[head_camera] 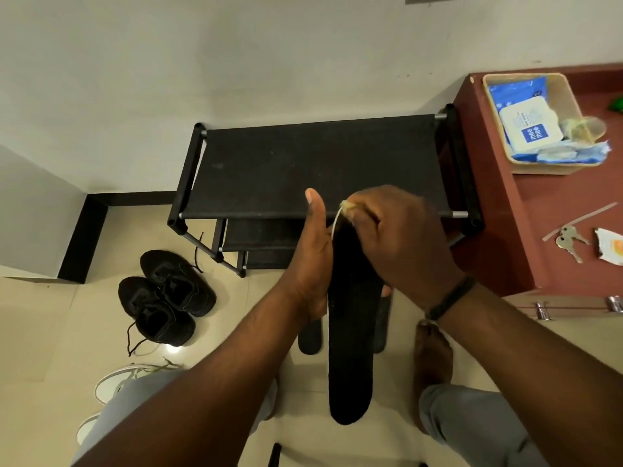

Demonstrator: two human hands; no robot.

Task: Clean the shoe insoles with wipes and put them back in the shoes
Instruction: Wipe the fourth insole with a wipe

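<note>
My left hand (312,264) holds a long black insole (350,348) by its left edge, thumb pointing up. My right hand (401,237) presses a crumpled, yellowed wipe (347,207) against the insole's upper end, fingers curled round the wipe. The insole hangs down between my legs. Two more black insoles (309,338) lie on the floor behind it, partly hidden. A pair of black lace-up shoes (165,294) sits on the tiled floor at the left. A pack of wipes (529,129) lies in a beige basket (546,166) on the red-brown cabinet.
A black shoe rack (320,166) stands against the wall straight ahead. The red-brown cabinet (499,230) at the right carries keys (568,241) and a torn wrapper. White shoes (111,385) lie by my left leg. My bare right foot (431,358) rests on the floor.
</note>
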